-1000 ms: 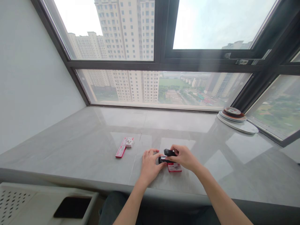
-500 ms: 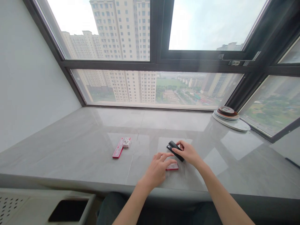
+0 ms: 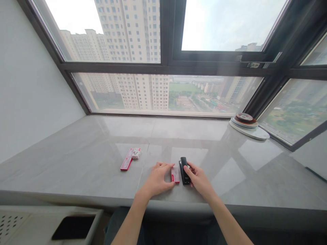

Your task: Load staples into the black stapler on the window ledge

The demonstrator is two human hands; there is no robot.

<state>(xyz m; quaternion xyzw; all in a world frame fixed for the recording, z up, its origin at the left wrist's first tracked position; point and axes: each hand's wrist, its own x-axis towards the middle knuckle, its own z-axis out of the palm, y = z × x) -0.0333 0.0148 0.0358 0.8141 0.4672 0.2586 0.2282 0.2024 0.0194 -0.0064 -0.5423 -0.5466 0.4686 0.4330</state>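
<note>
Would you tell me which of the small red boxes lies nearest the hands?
The red box touching the left hand, beside the black stapler; the other boxes lie farther left.

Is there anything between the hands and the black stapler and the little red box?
No. The right hand rests right against the black stapler, and the left hand touches the little red box. Stapler and box lie side by side on the grey sill.

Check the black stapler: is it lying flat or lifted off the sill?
Lying flat. The black stapler rests on the grey sill beside the red staple box, with the right hand against it.
</note>
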